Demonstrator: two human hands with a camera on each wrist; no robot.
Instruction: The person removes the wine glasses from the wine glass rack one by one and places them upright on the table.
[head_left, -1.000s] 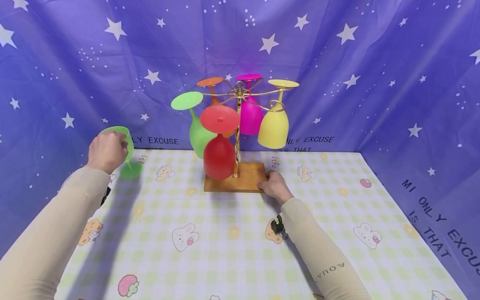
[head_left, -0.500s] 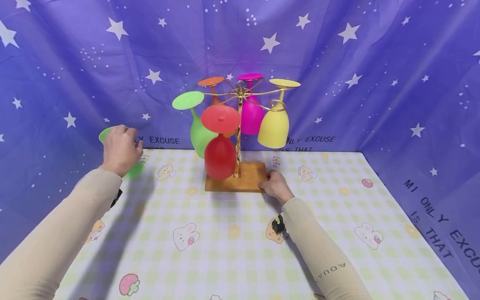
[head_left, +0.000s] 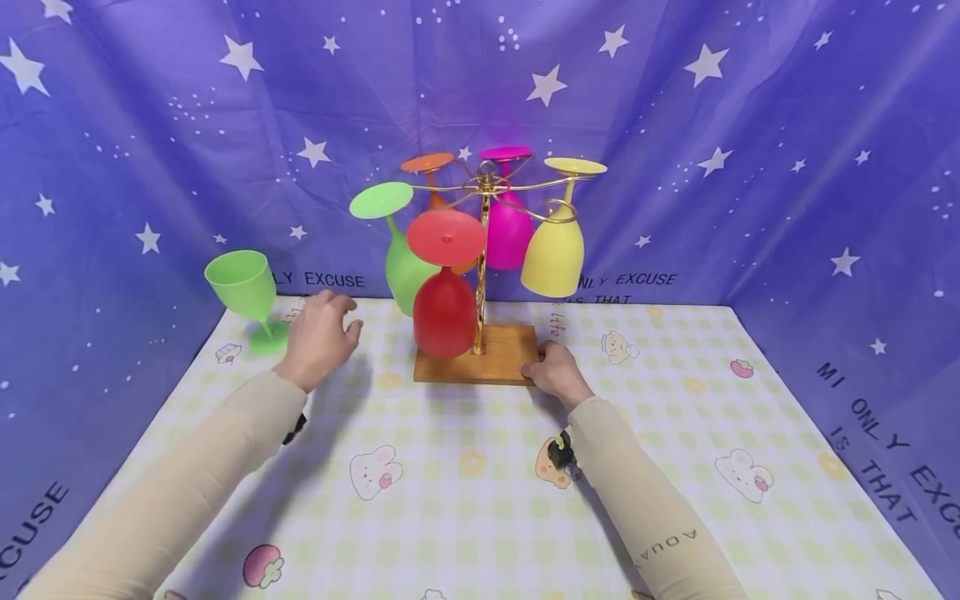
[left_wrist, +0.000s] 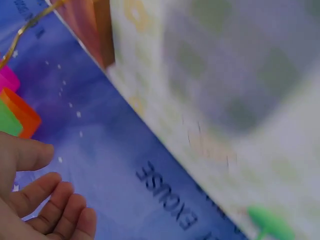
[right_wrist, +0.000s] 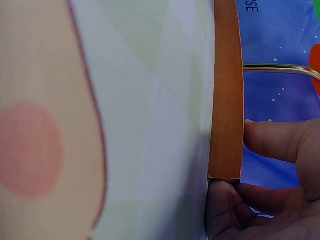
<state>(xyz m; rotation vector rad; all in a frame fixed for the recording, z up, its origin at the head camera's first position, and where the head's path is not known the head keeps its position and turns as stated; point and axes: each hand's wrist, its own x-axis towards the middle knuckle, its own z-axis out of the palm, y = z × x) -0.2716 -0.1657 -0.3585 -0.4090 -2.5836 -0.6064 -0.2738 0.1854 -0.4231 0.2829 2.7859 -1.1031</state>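
Note:
A wine glass rack with a wooden base [head_left: 510,354] and a gold metal post stands mid-table. Upside down on its arms hang a red goblet [head_left: 446,312], a green goblet [head_left: 408,275], an orange goblet [head_left: 427,162], a magenta goblet [head_left: 507,237] and a yellow goblet [head_left: 553,258]. My right hand [head_left: 558,372] grips the right end of the base, thumb on top and fingers against its end in the right wrist view. Another green goblet [head_left: 243,287] stands upright at the far left. My left hand [head_left: 318,337] is in the air between it and the rack, fingers loosely bent, holding nothing.
A checked cloth with cartoon prints covers the table [head_left: 465,517]. Purple star-printed curtains [head_left: 420,75] enclose its back and both sides. One curled arm [head_left: 561,212] of the rack extends beside the yellow goblet.
My left hand has let go of the upright green goblet and moved right toward the rack. That goblet stays standing at the left. My right hand keeps its grip on the base.

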